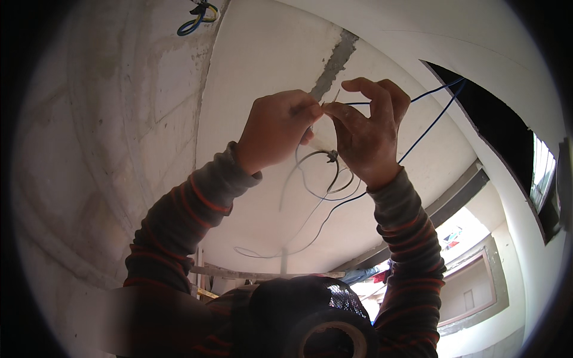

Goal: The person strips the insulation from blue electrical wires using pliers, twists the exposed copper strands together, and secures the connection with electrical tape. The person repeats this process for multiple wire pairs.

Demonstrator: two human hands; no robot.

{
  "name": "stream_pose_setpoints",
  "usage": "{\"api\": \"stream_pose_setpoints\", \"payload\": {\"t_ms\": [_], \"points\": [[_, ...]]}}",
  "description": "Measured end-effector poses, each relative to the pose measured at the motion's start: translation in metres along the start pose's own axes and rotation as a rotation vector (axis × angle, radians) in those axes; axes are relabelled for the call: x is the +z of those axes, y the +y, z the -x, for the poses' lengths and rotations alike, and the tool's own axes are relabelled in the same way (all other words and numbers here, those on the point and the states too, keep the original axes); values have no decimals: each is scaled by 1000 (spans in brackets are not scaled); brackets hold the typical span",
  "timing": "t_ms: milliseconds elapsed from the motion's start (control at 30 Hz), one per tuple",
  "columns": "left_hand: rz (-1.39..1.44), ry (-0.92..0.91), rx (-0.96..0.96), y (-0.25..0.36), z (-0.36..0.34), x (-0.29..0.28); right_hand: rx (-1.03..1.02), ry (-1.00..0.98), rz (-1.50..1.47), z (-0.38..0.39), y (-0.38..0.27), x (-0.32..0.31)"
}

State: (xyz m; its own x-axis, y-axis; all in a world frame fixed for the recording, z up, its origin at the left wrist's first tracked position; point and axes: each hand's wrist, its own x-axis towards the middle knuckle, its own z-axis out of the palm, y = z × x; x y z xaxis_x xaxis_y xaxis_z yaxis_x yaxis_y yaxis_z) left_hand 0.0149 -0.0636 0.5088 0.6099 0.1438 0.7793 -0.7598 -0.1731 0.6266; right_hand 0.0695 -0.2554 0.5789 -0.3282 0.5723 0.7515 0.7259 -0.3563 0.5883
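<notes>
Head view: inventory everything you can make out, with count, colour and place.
Thin wire end: one, greyish, upper centre
Opening: one, dark, upper right
Blue wires: at least two, through the opening
Cable loop: one, dark, hanging at centre
Wire bundle: one, blue and yellow-green, top left
Ceiling: one, off-white, centre
Patch strip: one, grey, on ceiling
Wall: one, patchy pale, left
Framed panel: one, pale, lower right
Plank: one, brown, lower centre
Mesh item: one, black, bottom
Roll: one, black with brown core, bottom
Sleeves: two, dark with orange stripes, either side
Left hand: one, bare, upper centre
Right hand: one, bare, just right of it
</notes>
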Motion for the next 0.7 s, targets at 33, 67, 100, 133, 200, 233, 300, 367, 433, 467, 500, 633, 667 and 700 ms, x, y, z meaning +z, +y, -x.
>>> {"api": "stream_pose_setpoints", "payload": {"t_ms": [33,67,100,133,200,233,300,367,433,467,500,633,667,700], "points": [[18,17,-19,0,0,2,-6,32,42,2,-2,3],[37,33,-38,1,0,4,-10,71,84,4,-5,6],[48,50,-60,1,1,6,4,107,93,6,-8,11],[94,72,-79,1,1,8,18,150,103,9,-12,15],[170,119,-119,0,4,14,81,222,119,17,-19,25],[190,128,-126,-1,6,17,128,250,123,22,-23,30],[223,150,-125,-4,8,22,213,304,137,32,-31,37],[228,158,-112,-7,10,27,318,371,96,43,-41,49],[205,160,-118,-12,14,30,422,399,83,53,-50,57],[177,163,-120,-14,17,31,524,391,-95,57,-54,59],[138,169,-136,-16,18,30,618,384,-277,60,-58,61],[2,190,93,-23,23,29,1021,384,-1056,64,-68,56],[-1,194,127,-23,23,30,1120,380,-1185,62,-69,54],[-4,200,162,-23,23,30,1145,395,-1275,60,-70,52]]}}
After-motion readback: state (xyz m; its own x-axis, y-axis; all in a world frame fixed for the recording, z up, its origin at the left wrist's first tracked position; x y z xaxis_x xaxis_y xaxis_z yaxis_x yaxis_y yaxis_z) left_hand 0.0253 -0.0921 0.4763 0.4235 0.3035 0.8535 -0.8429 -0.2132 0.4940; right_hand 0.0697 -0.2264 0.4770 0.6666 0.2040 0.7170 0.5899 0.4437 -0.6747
